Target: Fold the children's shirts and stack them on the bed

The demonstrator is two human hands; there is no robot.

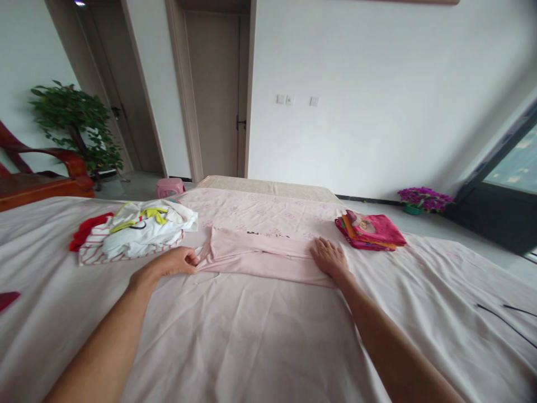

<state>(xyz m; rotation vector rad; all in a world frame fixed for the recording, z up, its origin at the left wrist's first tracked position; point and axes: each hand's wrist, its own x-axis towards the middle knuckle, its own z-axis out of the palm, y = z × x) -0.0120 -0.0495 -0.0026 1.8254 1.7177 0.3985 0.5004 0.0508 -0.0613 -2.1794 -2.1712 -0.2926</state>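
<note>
A pale pink garment (268,258), folded into a long strip with some dark lettering along its far edge, lies across the bed-like surface in front of me. My left hand (179,261) pinches its left end, pulling a corner of the cloth toward the left. On its right end my right hand (329,256) rests flat, palm down, with the fingers stretched out. What lies inside the fold is hidden.
Left of the garment is a loose heap of white, striped and red clothes (142,230). A neat stack of folded pink and orange clothes (371,229) sits at the right. Thin dark cords (503,322) lie at the right edge. Beyond stands a pink stool (169,187).
</note>
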